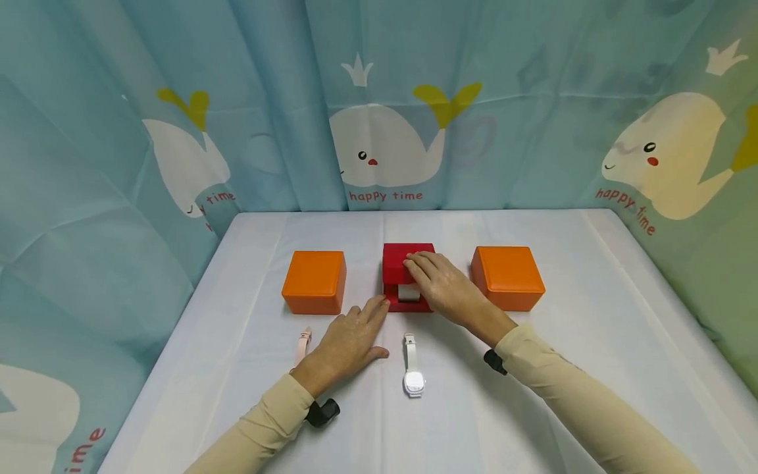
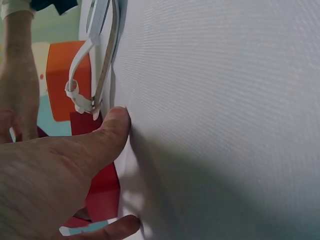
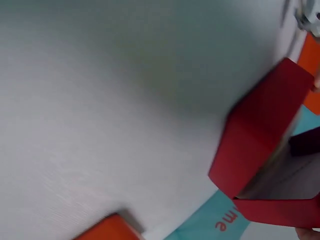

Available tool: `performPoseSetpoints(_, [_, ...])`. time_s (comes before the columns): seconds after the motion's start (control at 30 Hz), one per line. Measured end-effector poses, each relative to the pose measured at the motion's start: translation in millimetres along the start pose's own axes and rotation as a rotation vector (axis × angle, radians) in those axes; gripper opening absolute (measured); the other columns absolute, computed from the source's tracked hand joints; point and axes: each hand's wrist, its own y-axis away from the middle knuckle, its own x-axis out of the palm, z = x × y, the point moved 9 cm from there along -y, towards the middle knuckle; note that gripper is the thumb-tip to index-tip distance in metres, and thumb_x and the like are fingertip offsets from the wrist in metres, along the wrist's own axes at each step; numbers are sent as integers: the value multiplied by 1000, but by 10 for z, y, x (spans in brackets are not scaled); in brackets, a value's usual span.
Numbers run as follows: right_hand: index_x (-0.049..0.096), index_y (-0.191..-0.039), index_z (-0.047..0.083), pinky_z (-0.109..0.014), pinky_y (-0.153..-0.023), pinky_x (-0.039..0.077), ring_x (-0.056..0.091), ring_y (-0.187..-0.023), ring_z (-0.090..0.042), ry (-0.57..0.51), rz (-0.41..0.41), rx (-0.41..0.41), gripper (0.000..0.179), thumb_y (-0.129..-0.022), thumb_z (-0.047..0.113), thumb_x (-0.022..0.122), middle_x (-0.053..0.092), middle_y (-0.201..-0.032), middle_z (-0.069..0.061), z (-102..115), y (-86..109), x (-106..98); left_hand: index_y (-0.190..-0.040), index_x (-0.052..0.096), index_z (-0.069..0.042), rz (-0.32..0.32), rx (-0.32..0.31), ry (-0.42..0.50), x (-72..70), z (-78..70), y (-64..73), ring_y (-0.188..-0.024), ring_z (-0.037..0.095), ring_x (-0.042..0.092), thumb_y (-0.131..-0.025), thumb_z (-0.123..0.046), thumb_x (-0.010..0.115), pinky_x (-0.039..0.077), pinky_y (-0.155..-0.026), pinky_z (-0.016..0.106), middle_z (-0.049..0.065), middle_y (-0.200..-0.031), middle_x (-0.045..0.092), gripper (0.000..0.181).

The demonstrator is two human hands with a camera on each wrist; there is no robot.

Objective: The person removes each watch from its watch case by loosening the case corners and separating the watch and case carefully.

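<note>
In the head view a red hinged box (image 1: 395, 268) stands partly open at the middle of the table, a pale cushion (image 1: 408, 293) showing inside. My right hand (image 1: 448, 289) holds the lid, fingers curved over its top; the thumb is hidden there. The fingertips of my left hand (image 1: 349, 339) touch the box's front left corner, thumb stretched out to the side. Just in front of the box lies a white wristwatch (image 1: 414, 382). A pink watch strap (image 1: 303, 343) is partly covered by my left hand. The right wrist view shows the red box (image 3: 265, 130) from its side, lid raised.
Two orange boxes, both closed, flank the red one: a left box (image 1: 314, 275) and a right box (image 1: 510, 271). A white cloth covers the table (image 1: 237, 368). Behind and beside it hangs a blue-green curtain (image 1: 284, 158) printed with whales.
</note>
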Motion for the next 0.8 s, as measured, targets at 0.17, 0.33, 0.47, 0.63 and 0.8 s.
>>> performPoseSetpoints(0.17, [57, -134, -10, -48, -104, 46, 57, -122, -38, 42, -16, -24, 58, -85, 6, 83, 61, -132, -24, 33, 45, 41, -151, 46, -2, -35, 10, 8, -58, 13, -27, -102, 30, 62, -84, -50, 81, 56, -76, 39, 13, -151, 44, 90])
performPoseSetpoints(0.33, [59, -135, -6, -47, -99, 50, 59, -122, -36, 54, -38, -17, 61, -83, 11, 86, 63, -133, -20, 25, 84, 45, -149, 48, -2, -15, -4, 50, -67, 12, -52, -104, 31, 64, -80, -47, 85, 56, -79, 41, 10, -152, 44, 91])
performPoseSetpoints(0.47, [60, -135, -5, -47, -99, 50, 59, -122, -36, 66, -45, -26, 61, -83, 14, 86, 63, -133, -19, 43, 91, 43, -149, 48, -2, -20, -14, 73, -67, 11, -53, -103, 32, 64, -79, -46, 86, 57, -79, 42, 12, -151, 45, 91])
performPoseSetpoints(0.63, [62, -134, -4, -47, -99, 50, 60, -121, -35, 51, -73, -22, 61, -82, 16, 87, 64, -132, -19, 48, 115, 36, -149, 48, -1, -44, -7, 79, -82, 7, -52, -100, 31, 65, -79, -46, 86, 57, -78, 41, 12, -149, 46, 91])
performPoseSetpoints(0.8, [67, -128, -2, -46, -95, 52, 63, -116, -34, 5, -136, -48, 59, -78, 19, 90, 67, -127, -17, 63, 171, 21, -149, 47, -1, -36, -16, 97, -76, 10, -35, -107, 32, 65, -80, -44, 86, 56, -84, 43, 13, -150, 46, 90])
